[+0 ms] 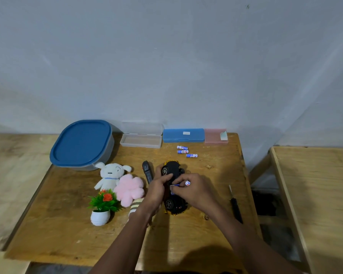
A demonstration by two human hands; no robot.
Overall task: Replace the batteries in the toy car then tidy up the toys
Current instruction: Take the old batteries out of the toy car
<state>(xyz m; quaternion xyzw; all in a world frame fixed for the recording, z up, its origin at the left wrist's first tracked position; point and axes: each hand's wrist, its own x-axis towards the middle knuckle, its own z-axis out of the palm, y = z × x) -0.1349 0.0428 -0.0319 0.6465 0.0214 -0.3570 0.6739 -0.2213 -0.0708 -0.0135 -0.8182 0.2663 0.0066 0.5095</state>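
While both forearms reach forward over the worktop [67,234], the hands meet at the toy car [171,170], which lies upside down near the middle, wheels up, its black underside showing. The left hand [158,186] has its grip curled round the left side of the car and holds it. The right hand [192,189] pinches a battery [175,185] with the fingertips just over the underside; the end of a second battery [187,183] shows between its fingers. To the right, apart from the car, lies a black screwdriver [236,206]. On the left stands a small potted plant [101,212], behind it a pink flower plush [129,189] touching a white plush dog [110,174]. A dark remote control [147,171] lies just beside the left hand. Farther back are three loose batteries [183,151], then a row along the wall: an open clear box [141,140], a blue case [183,135], a pink case [215,136]. At far left sits a blue-lidded container [81,143].
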